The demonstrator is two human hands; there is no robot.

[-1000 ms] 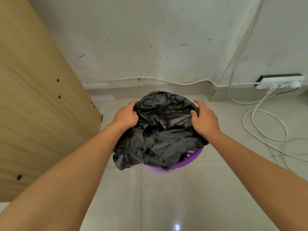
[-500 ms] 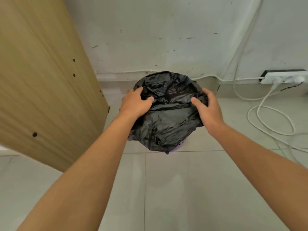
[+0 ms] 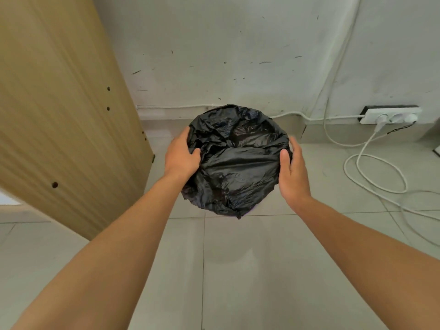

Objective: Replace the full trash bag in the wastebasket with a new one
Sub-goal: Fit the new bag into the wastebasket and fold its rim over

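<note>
A black trash bag (image 3: 235,163) is spread over the mouth of the wastebasket, which stands on the tiled floor by the wall. The bag's skirt hangs down the outside and hides the purple basket almost fully. My left hand (image 3: 182,156) grips the bag at the left rim, thumb on top. At the right rim, my right hand (image 3: 292,167) presses the bag against the basket, thumb over the edge. The bag's middle sags inward in crumpled folds.
A wooden cabinet side (image 3: 62,110) stands close on the left. A white power strip (image 3: 390,115) lies at the wall on the right, and white cables (image 3: 371,175) loop across the floor tiles near it. The scuffed white wall (image 3: 238,55) is directly behind the basket.
Both hands have slid outward and down along the rim, pulling the bag over it. The purple basket, visible a second ago, is now covered. The view has pulled back.
</note>
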